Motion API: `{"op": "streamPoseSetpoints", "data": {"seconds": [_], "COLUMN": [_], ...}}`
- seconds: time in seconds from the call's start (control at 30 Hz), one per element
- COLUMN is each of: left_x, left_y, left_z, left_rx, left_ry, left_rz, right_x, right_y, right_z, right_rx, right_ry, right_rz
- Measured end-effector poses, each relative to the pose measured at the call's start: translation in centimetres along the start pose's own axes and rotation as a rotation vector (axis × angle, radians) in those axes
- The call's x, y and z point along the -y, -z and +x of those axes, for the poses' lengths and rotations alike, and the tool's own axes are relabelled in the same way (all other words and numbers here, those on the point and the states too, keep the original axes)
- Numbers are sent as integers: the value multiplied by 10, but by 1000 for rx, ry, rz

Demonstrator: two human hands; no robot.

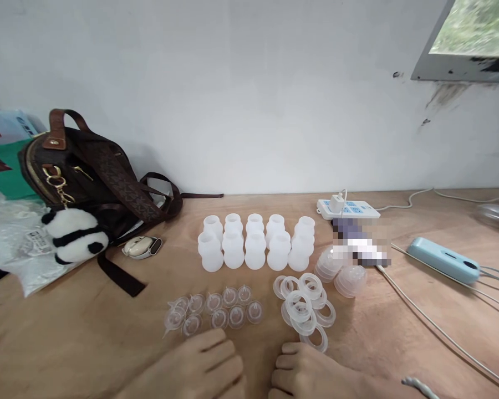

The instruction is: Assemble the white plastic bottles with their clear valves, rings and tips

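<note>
My left hand point(210, 363) rests low on the table with its fingers curled in and together, just in front of several small clear teats point(213, 302) with thin tips. My right hand point(305, 372) lies beside it, its fingers likewise curled, nearest to a loose pile of clear plastic rings point(301, 306). No object shows in either hand. Behind the teats and rings, several white translucent waisted bottles point(255, 250) stand upright in two rows, their tops open. To the right of them, clear domed caps point(350, 280) sit in stacks.
A brown backpack point(95, 166) with a panda plush point(77, 235) stands at the left, near a computer mouse point(141, 247). At the right are a power strip point(355, 209), a blurred-out item, a light blue device point(443, 260) and a white cable point(432, 327). A wall rises behind.
</note>
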State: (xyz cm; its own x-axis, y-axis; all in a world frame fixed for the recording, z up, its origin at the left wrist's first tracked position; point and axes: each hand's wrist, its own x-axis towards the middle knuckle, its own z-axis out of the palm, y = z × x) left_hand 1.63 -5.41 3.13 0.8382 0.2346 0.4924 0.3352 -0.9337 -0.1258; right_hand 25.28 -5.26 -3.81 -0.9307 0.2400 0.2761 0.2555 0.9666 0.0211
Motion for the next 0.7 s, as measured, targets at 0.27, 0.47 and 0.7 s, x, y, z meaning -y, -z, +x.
{"op": "streamPoseSetpoints", "data": {"seconds": [0.27,0.47,0.7], "left_x": [31,35,46], "left_y": [32,19,29], "left_z": [-91,-141,-119], "left_rx": [-74,-30,-36], "left_ry": [396,599,495], "left_rz": [284,250,187], "right_x": [-4,-36,-56], "right_y": [41,96,108], "right_z": [2,-6,-12], "right_rx": [-174,-451,-80], "right_ry": [29,-193,-454], "right_rz": [-16,-145,-27]}}
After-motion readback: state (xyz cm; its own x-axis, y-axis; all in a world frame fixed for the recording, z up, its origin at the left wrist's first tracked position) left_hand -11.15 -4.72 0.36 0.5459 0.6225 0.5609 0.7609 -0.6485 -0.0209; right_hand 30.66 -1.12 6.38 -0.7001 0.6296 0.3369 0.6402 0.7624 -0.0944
